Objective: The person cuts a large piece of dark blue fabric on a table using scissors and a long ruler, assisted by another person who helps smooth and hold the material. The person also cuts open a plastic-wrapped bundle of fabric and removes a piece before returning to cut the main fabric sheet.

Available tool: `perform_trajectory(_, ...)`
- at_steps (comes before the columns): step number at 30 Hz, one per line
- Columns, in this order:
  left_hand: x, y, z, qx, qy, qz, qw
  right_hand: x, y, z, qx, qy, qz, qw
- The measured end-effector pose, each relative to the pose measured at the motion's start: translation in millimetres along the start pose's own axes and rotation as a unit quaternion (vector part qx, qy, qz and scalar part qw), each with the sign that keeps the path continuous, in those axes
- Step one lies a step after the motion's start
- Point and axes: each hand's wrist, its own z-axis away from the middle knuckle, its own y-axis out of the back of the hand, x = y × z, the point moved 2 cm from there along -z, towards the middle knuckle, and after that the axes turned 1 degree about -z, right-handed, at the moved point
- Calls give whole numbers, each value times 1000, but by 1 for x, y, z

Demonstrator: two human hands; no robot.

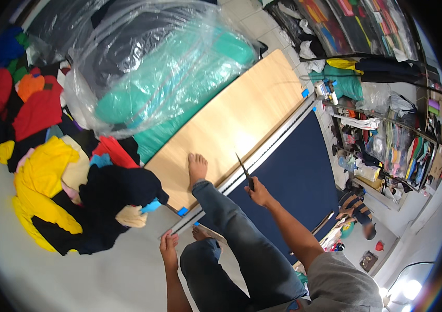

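A pair of dark scissors [245, 169] is in my right hand [258, 193], its long pointed blades angled up and left over a metal rail [229, 179]. The rail is pale with a dark line along its length and runs diagonally between a light wooden board [221, 130] and a spread of navy fabric [293, 171]. At the rail's lower left end, my left hand [169, 248] has its fingers closed on the tip. One bare foot [197, 167] of mine rests on the board.
Plastic-wrapped green and dark fabric rolls [179, 78] lie beyond the board. A heap of coloured cloth [49, 171] fills the left side. Shelves of folded fabric [387, 151] stand at right, and another person [357, 210] in a striped top bends below them.
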Motion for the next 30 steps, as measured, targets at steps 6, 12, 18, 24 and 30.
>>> perform_trajectory(6, 28, 36, 23, -1, 76, 52, 996, -126, 71, -54, -34, -2, 19, 999)
perform_trajectory(12, -26, 59, 57, -70, 199, 61, 976, -199, 131, -57, -31, -20, 14, 999)
perform_trajectory(18, 86, 95, -12, -23, 103, -77, 991, -190, 163, -64, 58, -44, 19, 997)
perform_trajectory(24, 267, 90, -75, -33, 134, -17, 990, -201, 181, -42, 45, -114, -89, 988)
perform_trajectory(30, 395, 96, -187, -1, -135, -272, 953, -177, 155, -89, -5, -71, 37, 997)
